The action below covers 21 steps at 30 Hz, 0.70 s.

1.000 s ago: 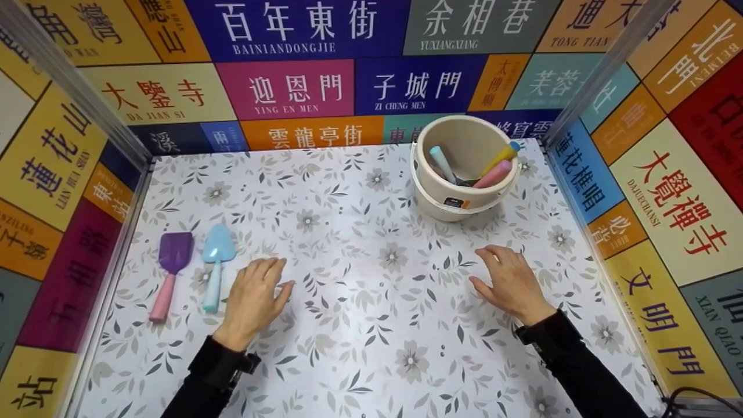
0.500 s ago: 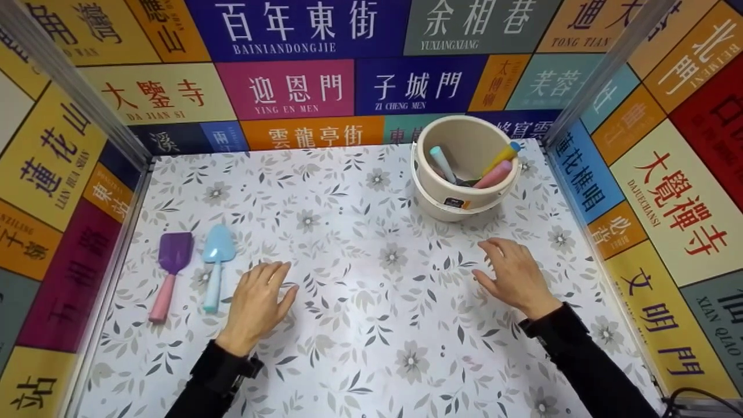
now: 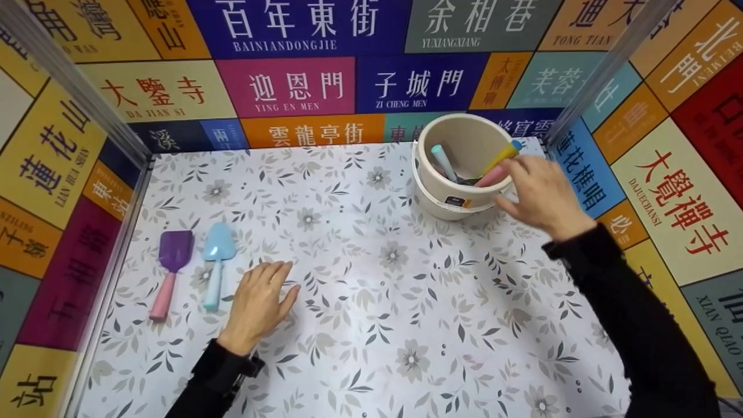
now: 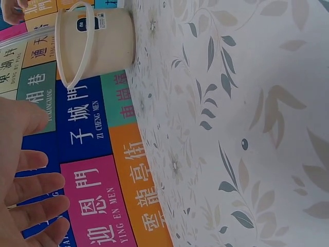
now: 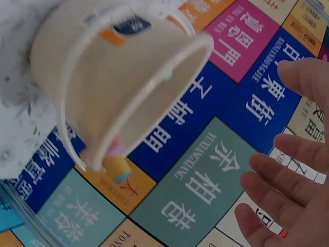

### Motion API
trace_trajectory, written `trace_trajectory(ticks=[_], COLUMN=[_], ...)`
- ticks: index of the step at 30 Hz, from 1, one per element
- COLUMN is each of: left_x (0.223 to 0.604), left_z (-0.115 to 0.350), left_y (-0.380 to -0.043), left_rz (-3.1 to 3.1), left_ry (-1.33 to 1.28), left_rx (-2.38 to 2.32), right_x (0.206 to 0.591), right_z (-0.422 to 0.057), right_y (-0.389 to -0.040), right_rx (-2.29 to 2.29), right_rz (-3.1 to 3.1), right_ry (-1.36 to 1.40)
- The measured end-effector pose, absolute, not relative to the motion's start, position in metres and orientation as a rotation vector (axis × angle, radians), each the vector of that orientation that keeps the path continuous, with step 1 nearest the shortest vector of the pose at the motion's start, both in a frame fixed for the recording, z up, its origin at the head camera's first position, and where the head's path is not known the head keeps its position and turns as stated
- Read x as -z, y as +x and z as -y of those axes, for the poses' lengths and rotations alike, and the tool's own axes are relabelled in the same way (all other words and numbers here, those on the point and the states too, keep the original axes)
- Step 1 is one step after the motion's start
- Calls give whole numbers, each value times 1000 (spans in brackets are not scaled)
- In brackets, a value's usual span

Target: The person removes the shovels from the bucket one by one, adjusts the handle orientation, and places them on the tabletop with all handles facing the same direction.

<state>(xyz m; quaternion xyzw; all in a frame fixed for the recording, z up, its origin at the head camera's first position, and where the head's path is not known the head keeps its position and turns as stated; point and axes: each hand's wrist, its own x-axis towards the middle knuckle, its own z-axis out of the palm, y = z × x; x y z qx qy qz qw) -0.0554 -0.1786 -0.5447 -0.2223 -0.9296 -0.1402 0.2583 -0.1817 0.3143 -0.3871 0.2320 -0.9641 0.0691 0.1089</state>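
Observation:
A cream bucket (image 3: 435,194) stands at the back right with tool handles in it: a light blue one (image 3: 444,162), a yellow one with a blue end (image 3: 504,154) and a pink one (image 3: 492,176). The right hand (image 3: 543,194) is at the bucket's right rim. In the head view its fingertips overlap the pink handle's end; the right wrist view shows loosely extended fingers (image 5: 280,172) apart from the bucket. Relaxed and holding nothing, the left hand (image 3: 255,305) is beside a blue toy trowel (image 3: 219,244). Left of that lies a purple toy shovel (image 3: 175,249) with a pink handle.
Printed panels (image 3: 284,87) enclose the flower-patterned tabletop (image 3: 360,278) at the back and both sides. A white carrying handle (image 4: 85,54) hangs against the bucket's outside. Metal corner posts (image 3: 603,75) rise at the back. A dark cable (image 3: 728,403) shows at lower right.
The right hand has moved forward and up from the tabletop to the bucket's rim. The left hand has stayed nearly still. Bucket, trowel and shovel remain in place.

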Motion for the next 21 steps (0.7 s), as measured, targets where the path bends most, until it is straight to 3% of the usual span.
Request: trace_trajectory(ticks=[5,11,21], left_x=[545,546,550], left_z=[178,177,177], left_y=[-56,-56,-55], left_rz=[2517,2519,2545], left_ry=[-612,-605,-603], left_rx=[363,372,376], right_x=[377,398,428], right_z=[-309,-306,-304], right_y=[-222,-266,-292], right_rx=[-90,47,50], right_rz=[2980,3181,3322], right_ry=[623,571,455])
